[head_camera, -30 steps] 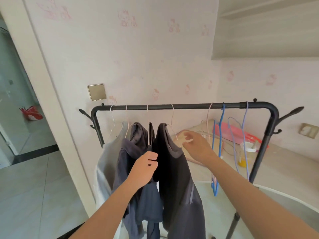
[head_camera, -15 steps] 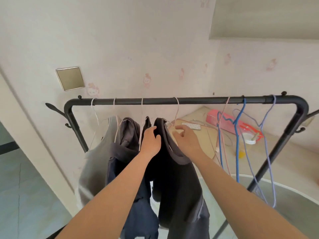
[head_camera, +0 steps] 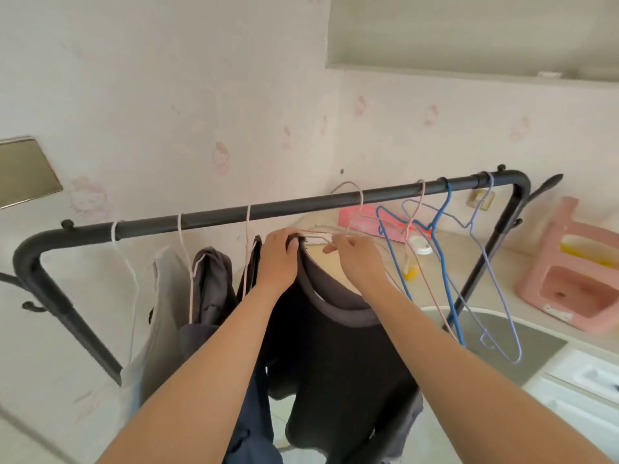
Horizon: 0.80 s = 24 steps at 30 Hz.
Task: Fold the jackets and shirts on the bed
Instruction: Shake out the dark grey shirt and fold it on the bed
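A black shirt [head_camera: 335, 356] with a grey neckband hangs at centre frame, its collar bunched up at a pink wire hanger [head_camera: 361, 204]. To its left hang a navy garment [head_camera: 258, 430], a dark grey jacket [head_camera: 214, 283] and, furthest left, a pale grey shirt [head_camera: 160, 313].

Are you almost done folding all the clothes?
Not nearly. No folded clothes show yet, though bare blue hangers hint some came off. Right now the left hand grips the collar of the dark shirt while the right hand pinches its pink hanger. The pale shirt and grey jacket hang on the rack.
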Each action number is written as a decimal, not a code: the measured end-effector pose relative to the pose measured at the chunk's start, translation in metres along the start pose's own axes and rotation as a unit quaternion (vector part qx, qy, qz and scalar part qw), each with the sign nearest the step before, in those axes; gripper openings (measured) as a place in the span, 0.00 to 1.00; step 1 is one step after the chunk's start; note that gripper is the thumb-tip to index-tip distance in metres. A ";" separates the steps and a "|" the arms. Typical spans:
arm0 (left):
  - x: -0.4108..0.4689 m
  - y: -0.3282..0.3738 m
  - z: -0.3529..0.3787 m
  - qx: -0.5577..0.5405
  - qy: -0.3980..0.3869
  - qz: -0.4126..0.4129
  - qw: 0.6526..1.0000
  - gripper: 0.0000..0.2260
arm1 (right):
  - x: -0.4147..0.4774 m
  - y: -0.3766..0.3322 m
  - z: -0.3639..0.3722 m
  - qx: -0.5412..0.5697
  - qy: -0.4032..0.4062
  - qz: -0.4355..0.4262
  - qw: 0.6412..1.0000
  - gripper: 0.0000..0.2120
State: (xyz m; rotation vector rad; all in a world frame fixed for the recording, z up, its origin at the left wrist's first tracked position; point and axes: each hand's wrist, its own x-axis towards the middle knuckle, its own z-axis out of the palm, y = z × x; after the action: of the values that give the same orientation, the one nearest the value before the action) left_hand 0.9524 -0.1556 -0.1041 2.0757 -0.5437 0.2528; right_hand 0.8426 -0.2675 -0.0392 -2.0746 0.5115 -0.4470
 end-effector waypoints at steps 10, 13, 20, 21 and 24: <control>-0.026 0.029 0.012 0.010 -0.056 0.134 0.989 0.07 | -0.042 0.022 -0.054 -0.008 0.050 0.028 0.998 0.19; -0.057 0.037 0.020 0.066 -0.098 0.175 0.977 0.08 | -0.065 0.049 -0.074 -0.007 0.063 0.057 0.996 0.20; -0.130 0.070 0.038 0.114 -0.192 0.200 0.954 0.08 | -0.123 0.104 -0.126 -0.030 0.057 0.070 0.995 0.24; -0.141 0.074 0.043 0.121 -0.200 0.197 0.952 0.09 | -0.130 0.109 -0.134 -0.038 0.057 0.067 0.995 0.25; -0.171 0.085 0.058 0.124 -0.227 0.187 0.948 0.10 | -0.147 0.127 -0.157 -0.065 0.065 0.058 0.994 0.26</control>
State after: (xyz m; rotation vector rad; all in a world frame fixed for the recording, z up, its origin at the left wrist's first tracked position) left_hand 0.7595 -0.1954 -0.1365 2.2708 -1.2459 0.0571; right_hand 0.6166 -0.3637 -0.0846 -2.1346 0.7528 -0.4944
